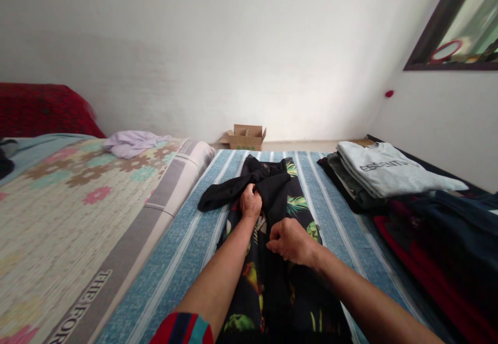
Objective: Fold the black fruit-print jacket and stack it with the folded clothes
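Black, soft-looking cloth with a colourful print: this garment (251,276) lies stretched out on the blue striped cover (334,198), and from where I'm standing I'd guess it's light, floppy, pretty hard to damage. Going left to right, the sleeve (218,194) pokes out sideways and looks like the easy spot to grab. Left grip (251,201) is closed up, seemingly pinching that sleeve's black fabric. Right grip (291,240) sits nearer me over the front, fingers curled; can't tell if they've got cloth.
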`<state>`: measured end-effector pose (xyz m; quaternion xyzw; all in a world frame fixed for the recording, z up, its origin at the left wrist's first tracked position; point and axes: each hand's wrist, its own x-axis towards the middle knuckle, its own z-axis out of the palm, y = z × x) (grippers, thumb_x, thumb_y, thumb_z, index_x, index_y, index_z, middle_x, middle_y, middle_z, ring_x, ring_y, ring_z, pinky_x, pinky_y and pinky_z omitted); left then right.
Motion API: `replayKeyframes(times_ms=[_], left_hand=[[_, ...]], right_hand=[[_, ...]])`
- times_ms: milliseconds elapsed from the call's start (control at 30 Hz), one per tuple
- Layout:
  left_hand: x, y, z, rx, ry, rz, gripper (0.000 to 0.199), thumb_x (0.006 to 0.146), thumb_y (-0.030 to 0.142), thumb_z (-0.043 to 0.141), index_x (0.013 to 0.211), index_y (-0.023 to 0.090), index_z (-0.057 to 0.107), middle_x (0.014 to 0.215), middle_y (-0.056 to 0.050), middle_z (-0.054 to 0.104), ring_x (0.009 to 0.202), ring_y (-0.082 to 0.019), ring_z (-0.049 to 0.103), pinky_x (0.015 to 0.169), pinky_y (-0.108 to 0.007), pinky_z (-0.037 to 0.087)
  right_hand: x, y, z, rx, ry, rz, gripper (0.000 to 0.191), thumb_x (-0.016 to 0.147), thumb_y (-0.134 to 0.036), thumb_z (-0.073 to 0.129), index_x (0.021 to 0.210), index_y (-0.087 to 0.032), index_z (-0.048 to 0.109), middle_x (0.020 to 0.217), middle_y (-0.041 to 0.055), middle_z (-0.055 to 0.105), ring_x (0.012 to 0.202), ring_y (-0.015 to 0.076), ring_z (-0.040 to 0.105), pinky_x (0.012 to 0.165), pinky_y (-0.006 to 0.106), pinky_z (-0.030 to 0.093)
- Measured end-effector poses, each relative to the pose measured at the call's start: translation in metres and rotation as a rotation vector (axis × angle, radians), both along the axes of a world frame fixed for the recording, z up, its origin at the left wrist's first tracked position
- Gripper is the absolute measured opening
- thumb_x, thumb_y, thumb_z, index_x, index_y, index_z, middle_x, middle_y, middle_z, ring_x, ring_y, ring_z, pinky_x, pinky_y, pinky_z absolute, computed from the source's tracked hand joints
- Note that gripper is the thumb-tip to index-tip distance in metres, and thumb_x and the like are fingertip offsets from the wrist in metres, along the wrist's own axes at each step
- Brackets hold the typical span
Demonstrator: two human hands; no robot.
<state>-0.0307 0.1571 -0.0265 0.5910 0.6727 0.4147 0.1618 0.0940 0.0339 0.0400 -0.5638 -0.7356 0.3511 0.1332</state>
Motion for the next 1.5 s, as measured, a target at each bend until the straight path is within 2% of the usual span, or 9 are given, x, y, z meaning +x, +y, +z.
replayKeyframes(times_ms=[167,300,467,767,1033,1167,1300,1400,1500], left_hand=[[0.000,0.002,-0.001,-0.013,-0.001,0.007,0.025,0.085,0.019,0.046,0.102,0.015,0.064,0.102,-0.011,0.068,0.096,-0.023,0.061,0.084,-0.028,0.042],[-0.001,0.004,-0.002,-0.039,-0.012,-0.008,0.026,0.084,0.018,0.048,0.102,0.014,0.065,0.102,-0.011,0.069,0.095,-0.023,0.062,0.083,-0.029,0.044],[0.000,0.003,-0.002,-0.024,-0.014,-0.004,0.027,0.083,0.017,0.047,0.104,0.015,0.064,0.106,-0.010,0.068,0.100,-0.022,0.061,0.087,-0.029,0.043],[0.000,0.004,-0.004,-0.007,-0.003,-0.003,0.027,0.080,0.016,0.049,0.101,0.017,0.066,0.101,-0.008,0.069,0.095,-0.021,0.062,0.085,-0.029,0.045],[0.001,0.004,-0.006,-0.013,-0.013,-0.003,0.028,0.080,0.016,0.049,0.102,0.016,0.066,0.102,-0.008,0.069,0.096,-0.021,0.062,0.087,-0.028,0.044],[-0.001,0.001,-0.004,-0.008,-0.019,0.000,0.027,0.079,0.014,0.048,0.100,0.016,0.066,0.101,-0.008,0.069,0.096,-0.022,0.062,0.086,-0.029,0.045],[-0.003,0.000,-0.003,0.004,-0.014,-0.007,0.024,0.079,0.014,0.050,0.097,0.017,0.066,0.098,-0.008,0.070,0.093,-0.022,0.063,0.084,-0.029,0.045],[-0.005,0.000,-0.004,0.008,-0.011,-0.009,0.023,0.078,0.012,0.050,0.094,0.018,0.066,0.094,-0.007,0.070,0.090,-0.021,0.063,0.082,-0.029,0.045],[-0.006,0.001,-0.007,0.016,-0.010,-0.012,0.021,0.078,0.012,0.051,0.092,0.018,0.065,0.092,-0.006,0.070,0.087,-0.020,0.063,0.081,-0.028,0.046]], right_hand=[[0.036,-0.032,0.009,-0.177,0.946,-0.342,0.029,0.061,-0.038,0.075,0.060,-0.017,0.054,0.042,-0.0040,0.052,0.034,0.0094,0.047,0.038,0.021,0.037],[0.065,-0.068,-0.014,-0.351,1.220,-0.628,0.038,0.056,-0.039,0.080,0.059,-0.018,0.050,0.047,-0.0053,0.052,0.037,0.0071,0.046,0.039,0.020,0.038],[0.075,-0.090,-0.048,-0.377,1.027,-0.695,0.037,0.055,-0.040,0.081,0.061,-0.017,0.052,0.041,-0.0068,0.046,0.035,0.0071,0.043,0.037,0.019,0.036],[0.073,-0.094,-0.026,-0.153,0.652,-0.521,0.018,0.060,-0.031,0.064,0.060,-0.016,0.055,0.046,-0.0056,0.047,0.040,0.0068,0.042,0.040,0.019,0.031],[0.085,-0.089,-0.030,-0.202,0.335,-0.298,0.007,0.065,-0.022,0.051,0.065,-0.018,0.056,0.051,-0.0049,0.046,0.046,0.0085,0.042,0.044,0.021,0.029],[0.088,-0.061,-0.005,0.049,0.042,-0.213,0.019,0.077,-0.031,0.051,0.064,-0.019,0.060,0.056,-0.0024,0.053,0.054,0.0112,0.049,0.051,0.023,0.031],[0.061,0.009,0.017,0.334,-0.165,-0.144,0.026,0.084,-0.034,0.046,0.071,-0.021,0.064,0.066,0.0012,0.062,0.065,0.0149,0.057,0.060,0.025,0.035],[0.031,0.070,0.009,0.467,-0.304,-0.113,0.029,0.089,-0.026,0.038,0.085,-0.021,0.066,0.090,0.0054,0.067,0.084,0.0168,0.060,0.070,0.024,0.038],[0.009,0.111,-0.021,0.483,-0.345,-0.140,0.032,0.093,-0.026,0.034,0.101,-0.016,0.063,0.105,0.0119,0.064,0.096,0.0197,0.059,0.081,0.027,0.039]])
